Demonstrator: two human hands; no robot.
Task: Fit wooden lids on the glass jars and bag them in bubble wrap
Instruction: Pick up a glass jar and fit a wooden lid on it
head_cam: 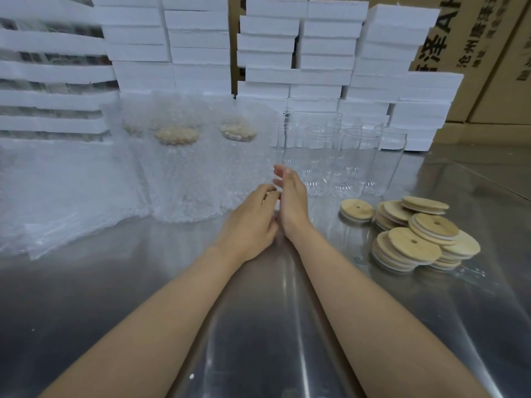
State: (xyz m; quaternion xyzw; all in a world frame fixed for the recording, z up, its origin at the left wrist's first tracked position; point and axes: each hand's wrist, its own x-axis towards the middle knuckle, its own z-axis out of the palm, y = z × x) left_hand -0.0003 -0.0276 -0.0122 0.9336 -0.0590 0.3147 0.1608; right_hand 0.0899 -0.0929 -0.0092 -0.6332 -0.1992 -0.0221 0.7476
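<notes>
Between the bagged jars (178,156) and the bare glass jars (353,162), left hand (250,222) hangs loosely curled, right hand (290,199) straight-fingered, both empty; I'd grab the nearest jar low and seat a wooden lid (357,209) square before bagging.

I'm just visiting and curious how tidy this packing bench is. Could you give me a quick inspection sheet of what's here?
Surface: steel table, shiny and reflective.
Job's things: at least three bagged jars with lids on stand left of centre; empty glass jars cluster to their right; wooden lids are piled at the right; flat bubble-wrap bags lie at the left.
Clutter: nothing seen.
Grips: left hand loosely curled, right hand with straighter fingers, side by side; nothing seen held.
Cables: nothing seen.
Surroundings: white foam blocks stacked behind the table; cardboard boxes beyond.
</notes>
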